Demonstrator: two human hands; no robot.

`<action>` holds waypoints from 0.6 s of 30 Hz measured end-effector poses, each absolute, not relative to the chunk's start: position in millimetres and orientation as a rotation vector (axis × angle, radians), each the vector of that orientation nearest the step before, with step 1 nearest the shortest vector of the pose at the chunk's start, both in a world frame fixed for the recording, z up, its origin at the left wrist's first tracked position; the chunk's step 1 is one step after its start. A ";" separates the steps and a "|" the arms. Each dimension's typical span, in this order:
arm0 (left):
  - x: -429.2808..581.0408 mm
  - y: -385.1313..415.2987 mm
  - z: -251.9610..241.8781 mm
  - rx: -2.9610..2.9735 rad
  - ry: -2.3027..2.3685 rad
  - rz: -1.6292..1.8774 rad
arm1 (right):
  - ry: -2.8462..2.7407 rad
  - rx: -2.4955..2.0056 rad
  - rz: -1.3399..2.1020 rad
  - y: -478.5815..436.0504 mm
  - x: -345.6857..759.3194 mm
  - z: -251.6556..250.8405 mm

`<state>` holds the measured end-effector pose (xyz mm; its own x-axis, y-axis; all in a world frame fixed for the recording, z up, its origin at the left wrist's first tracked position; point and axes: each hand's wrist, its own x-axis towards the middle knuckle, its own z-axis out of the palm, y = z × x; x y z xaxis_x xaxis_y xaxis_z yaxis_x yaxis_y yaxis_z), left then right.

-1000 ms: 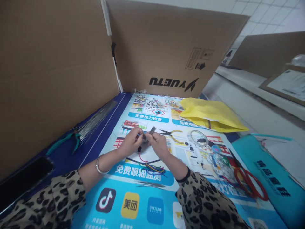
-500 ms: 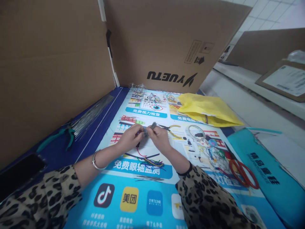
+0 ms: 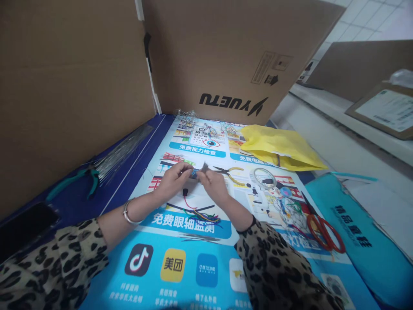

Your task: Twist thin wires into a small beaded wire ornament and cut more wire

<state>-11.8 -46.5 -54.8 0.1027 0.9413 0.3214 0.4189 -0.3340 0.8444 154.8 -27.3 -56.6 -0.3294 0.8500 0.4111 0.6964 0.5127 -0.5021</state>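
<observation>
My left hand [image 3: 174, 181] and my right hand [image 3: 214, 185] are close together over the printed sheet, fingertips pinched. A small dark grey bundle [image 3: 205, 166] sticks up from my right fingers. Something small and blue [image 3: 194, 173] shows at my left fingertips, partly covered by them. Below the hands lie coloured wires [image 3: 203, 216], with a red one running up to a small black piece [image 3: 185, 192]. Thin dark strips [image 3: 200, 237] lie nearer to me. Pliers with yellow handles [image 3: 230, 174] rest just beyond my right hand.
Teal-handled pliers [image 3: 93, 183] and thin wires [image 3: 121, 155] lie at the left, near a black phone-like object [image 3: 26, 230]. At the right are tape [image 3: 264, 178], tangled wires [image 3: 292, 211], red-handled scissors [image 3: 327, 234], a yellow bag [image 3: 280, 146] and a teal case [image 3: 348, 224]. Cardboard [image 3: 226, 56] stands behind.
My hands have drawn slightly apart, and more of the blue piece shows between them. The black piece below them is now more exposed. The view has shifted slightly.
</observation>
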 end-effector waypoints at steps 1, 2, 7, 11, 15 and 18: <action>-11.7 -46.7 -54.2 1.825 1.323 1.205 | -2.111 -1.304 0.351 -26.6 154.6 -58.9; -11.7 -46.8 -53.7 1.843 1.312 1.216 | -2.106 -1.318 0.375 -26.2 154.6 -60.9; -12.2 -48.4 -52.4 2.001 1.125 1.229 | -2.170 -1.021 0.424 -29.6 154.8 -64.9; -7.1 -53.0 -52.1 1.975 1.041 1.210 | -2.147 -1.023 0.539 -30.0 155.5 -64.9; 5.4 -60.9 -48.5 1.748 1.196 1.219 | -2.171 -1.070 0.493 -30.8 152.5 -65.8; 13.8 -65.5 -46.8 1.583 1.280 1.271 | -2.196 -1.142 0.387 -34.0 147.9 -67.7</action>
